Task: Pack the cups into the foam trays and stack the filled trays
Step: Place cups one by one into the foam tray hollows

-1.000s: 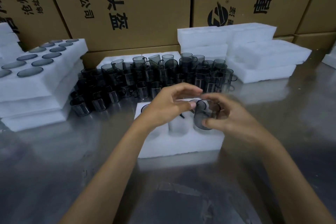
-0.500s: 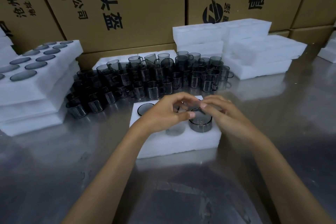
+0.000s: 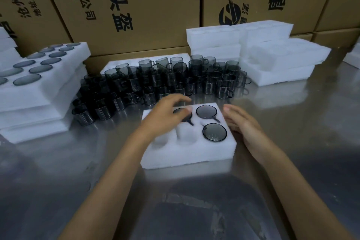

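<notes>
Surface: reflective metal table (image 3: 292, 142). Printed cardboard cartons (image 3: 136, 6) wall off far side.

Stock: loose smoky glass cups (image 3: 165, 82) clustered mid-table; filled trays (image 3: 39, 87) stacked at your left; empty trays (image 3: 272, 54) stacked far right.

Work item: foam tray (image 3: 187, 150) directly before you, three cups seated: near-right cup (image 3: 214, 132), far-right cup (image 3: 206, 111), far-middle cup (image 3: 182, 114). Remaining pockets bare.

Your left hand (image 3: 165, 117): fingers loosely spread, tips over far-middle cup; contact unclear, blurred.

Your right hand (image 3: 243, 124): fingers straight, relaxed, beside tray's right edge, holding nothing.
</notes>
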